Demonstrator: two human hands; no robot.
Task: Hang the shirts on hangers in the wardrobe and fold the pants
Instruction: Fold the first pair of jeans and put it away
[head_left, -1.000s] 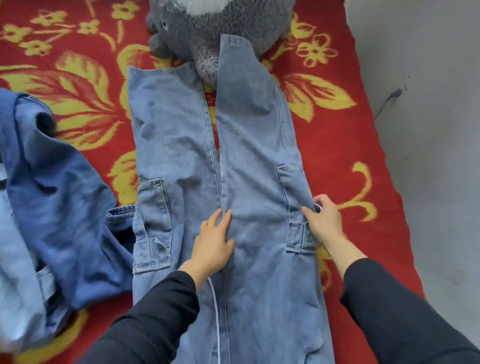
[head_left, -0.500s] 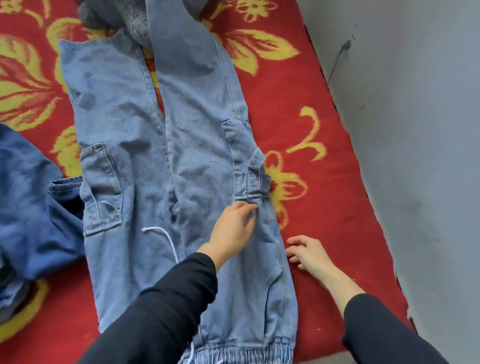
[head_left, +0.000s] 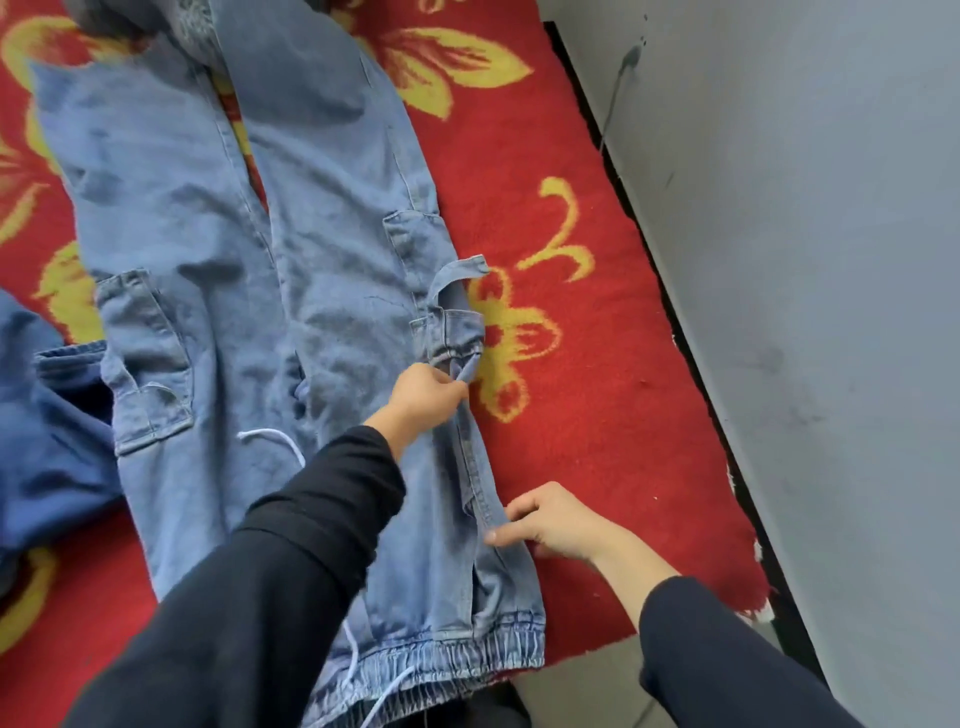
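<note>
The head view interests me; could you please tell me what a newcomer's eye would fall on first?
A pair of light blue jeans lies spread flat down the middle of a bright red blanket with yellow flowers. At the jeans' right edge, the left hand pinches the denim just below the side pocket, while the right hand grips the side seam nearer the camera. A darker blue garment lies bunched at the left.

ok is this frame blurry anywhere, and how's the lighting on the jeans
Head view: soft overall, smeared most where the jeans reach the top edge; the left hand and right hand are a little clearer; light is flat and even, no glare on the wall.
</note>
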